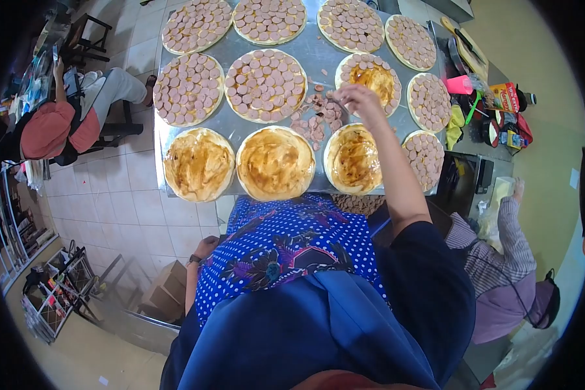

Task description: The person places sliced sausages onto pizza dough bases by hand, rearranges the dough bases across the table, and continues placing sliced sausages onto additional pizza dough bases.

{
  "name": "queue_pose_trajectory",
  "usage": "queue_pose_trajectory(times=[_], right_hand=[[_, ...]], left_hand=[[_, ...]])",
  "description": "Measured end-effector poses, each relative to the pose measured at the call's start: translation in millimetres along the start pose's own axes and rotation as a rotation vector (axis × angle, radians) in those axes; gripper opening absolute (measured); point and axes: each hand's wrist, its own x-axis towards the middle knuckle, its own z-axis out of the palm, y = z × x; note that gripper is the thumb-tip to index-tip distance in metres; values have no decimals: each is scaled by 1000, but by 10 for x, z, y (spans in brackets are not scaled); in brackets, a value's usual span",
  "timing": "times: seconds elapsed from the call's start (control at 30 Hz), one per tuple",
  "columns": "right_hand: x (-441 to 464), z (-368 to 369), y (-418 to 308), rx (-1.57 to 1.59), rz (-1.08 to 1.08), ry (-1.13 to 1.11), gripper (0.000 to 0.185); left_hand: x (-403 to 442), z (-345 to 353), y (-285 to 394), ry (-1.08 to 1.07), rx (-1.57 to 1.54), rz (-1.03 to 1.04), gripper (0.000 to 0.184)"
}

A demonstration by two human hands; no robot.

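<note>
A metal table [313, 58] fills the top centre; its lower edge is crowded, with the bottom-row bases right up against it. Two other people are in the frame, one at the left, one at the lower right. Tiled floor [127, 208] lies open left of the table.

Twelve dough rounds stand on the table, four to a row: eight covered rounds [266, 86], three sauced rounds [275, 162] at the lower left and centre, and one partly covered round [385, 83] right of centre. The widest bare strip of metal runs between the second and third columns.

The right hand [361, 101] is over the partly covered round, fingers drawn close together; whether they hold a slice, I cannot tell. The left hand [206, 247] hangs beside the apron, its grip unclear. Loose sausage slices [311, 127], too many to count, lie in the strip.
</note>
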Motion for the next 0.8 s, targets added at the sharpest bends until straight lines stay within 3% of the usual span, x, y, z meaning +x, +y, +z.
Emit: queue_pose_trajectory(times=[0.17, 0.33, 0.4, 0.5, 0.73, 0.8], right_hand=[[568, -681, -98, -174, -294, 404, 14], [1063, -1031, 78, -303, -241, 438, 18], [998, -976, 40, -648, -262, 580, 19], [943, -935, 22, -798, -265, 628, 21], [814, -668, -100, -961, -311, 683, 19], [631, -308, -64, -726, -536, 379, 16]], left_hand=[[27, -12, -77, 27, 41, 14, 27], [-59, 4, 75, 33, -1, -45, 27], [-24, 13, -18, 28, -74, -61, 27], [-19, 25, -14, 17, -32, -60, 28], [-3, 67, -37, 29, -52, -82, 28], [4, 85, -51, 34, -56, -84, 28]])
